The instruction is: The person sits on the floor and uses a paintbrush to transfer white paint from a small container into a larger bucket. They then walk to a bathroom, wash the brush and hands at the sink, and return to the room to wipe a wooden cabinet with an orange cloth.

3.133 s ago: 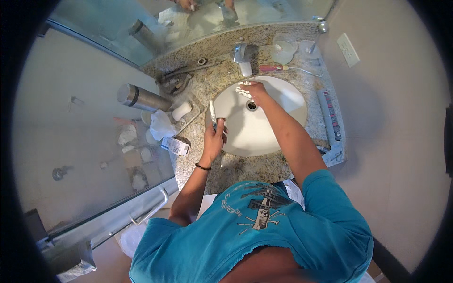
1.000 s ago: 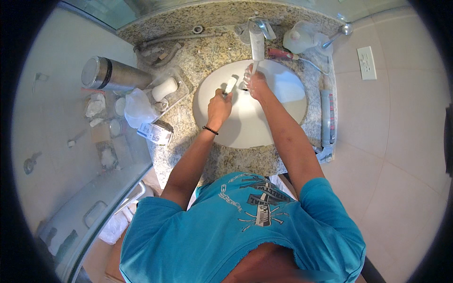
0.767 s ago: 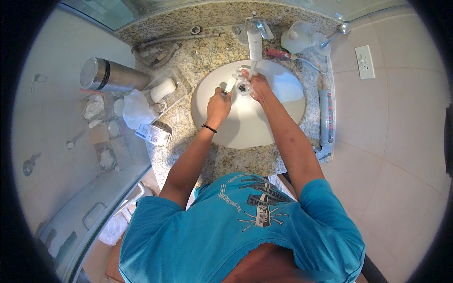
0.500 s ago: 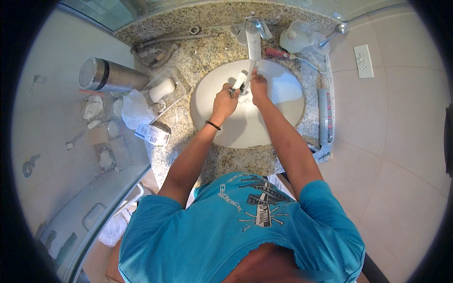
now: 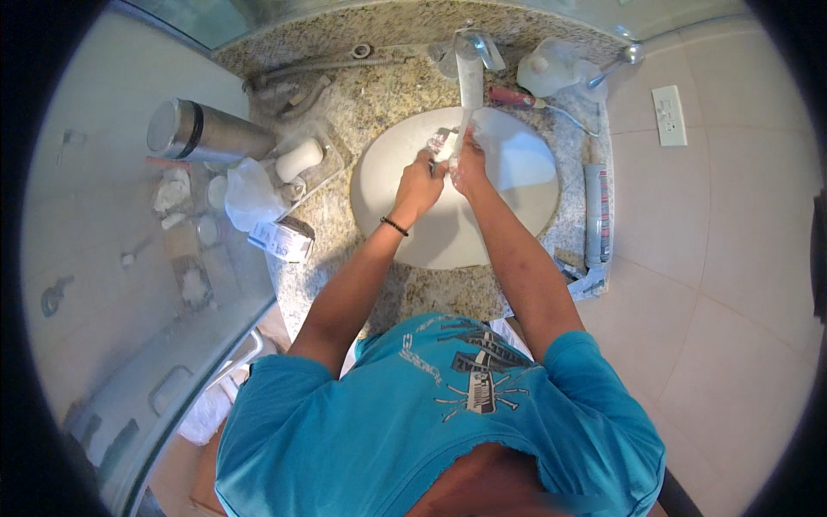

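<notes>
Over the white oval sink [image 5: 379,220], my left hand [image 5: 419,185] pinches a small white piece [image 5: 444,145] with a dark reddish patch. Its kind is too small to tell. A thin stream of water falls from the chrome faucet [image 5: 470,77] beside the piece. My right hand [image 5: 469,168] is close against the stream and the piece's right side. Its fingers are curled, and whatever they hold is hidden. A dark beaded bracelet [image 5: 394,226] circles my left wrist.
On the left of the granite counter [image 5: 345,284] are a steel flask [image 5: 211,133], a clear tray [image 5: 332,164] with a white bottle [image 5: 299,161], and a small box [image 5: 282,242]. A red-handled tool [image 5: 512,96] lies right of the faucet. A grey tube [image 5: 596,215] borders the right edge.
The white piece has turned, showing its reddish patch where a dark part showed before. My hands have come closer together under the water. The whole view has shifted slightly.
</notes>
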### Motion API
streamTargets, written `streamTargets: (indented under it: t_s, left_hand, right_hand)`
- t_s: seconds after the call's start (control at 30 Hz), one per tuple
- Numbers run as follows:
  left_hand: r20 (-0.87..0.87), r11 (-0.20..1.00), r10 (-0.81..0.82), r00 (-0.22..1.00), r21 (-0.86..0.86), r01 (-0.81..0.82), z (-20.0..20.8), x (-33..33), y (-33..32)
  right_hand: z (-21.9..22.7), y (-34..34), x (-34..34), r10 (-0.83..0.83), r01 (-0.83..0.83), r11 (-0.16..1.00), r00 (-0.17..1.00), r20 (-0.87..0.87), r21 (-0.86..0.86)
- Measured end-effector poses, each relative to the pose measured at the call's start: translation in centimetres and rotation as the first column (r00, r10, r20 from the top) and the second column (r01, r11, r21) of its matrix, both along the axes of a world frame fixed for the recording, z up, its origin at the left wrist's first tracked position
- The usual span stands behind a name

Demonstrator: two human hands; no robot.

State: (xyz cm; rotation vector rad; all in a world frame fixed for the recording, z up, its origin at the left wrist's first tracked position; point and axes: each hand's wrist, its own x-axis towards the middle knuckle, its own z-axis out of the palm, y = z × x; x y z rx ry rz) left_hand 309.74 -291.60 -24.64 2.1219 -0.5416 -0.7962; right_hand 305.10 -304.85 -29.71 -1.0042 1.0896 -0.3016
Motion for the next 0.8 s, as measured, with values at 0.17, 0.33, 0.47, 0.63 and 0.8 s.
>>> streamTargets:
  t_s: [0.17, 0.33, 0.47, 0.63, 0.8]
  left_hand:
    - [0.02, 0.997, 0.025, 0.999, -0.08, -0.023, -0.5, -0.8, -0.3]
    - [0.027, 0.998, -0.003, 1.0, -0.064, 0.004, -0.3, -0.7, -0.1]
    - [0.114, 0.996, -0.09, 0.989, 0.0, 0.09, 0.2, 0.1, -0.3]
    - [0.152, 0.985, -0.168, 0.974, 0.054, 0.162, 0.4, -0.2, 0.0]
    - [0.081, 0.993, -0.121, 0.989, 0.002, 0.121, -0.8, 0.2, 0.1]
  right_hand:
    - [-0.9, 0.1, 0.2, 0.169, -0.273, 0.887, 0.942, -0.289, -0.372]
    - [-2.0, -0.9, 1.1, 0.024, -0.025, 0.999, 0.999, 0.022, 0.035]
    - [-2.5, 0.0, 0.3, 0.195, -0.195, 0.981, 0.98, 0.04, 0.004]
    - [-2.4, -0.8, -0.1, 0.359, -0.654, 0.336, 0.755, -0.549, -0.678]
    - [-1.1, 0.2, 0.5, 0.05, -0.056, 0.994, 0.996, 0.069, 0.089]
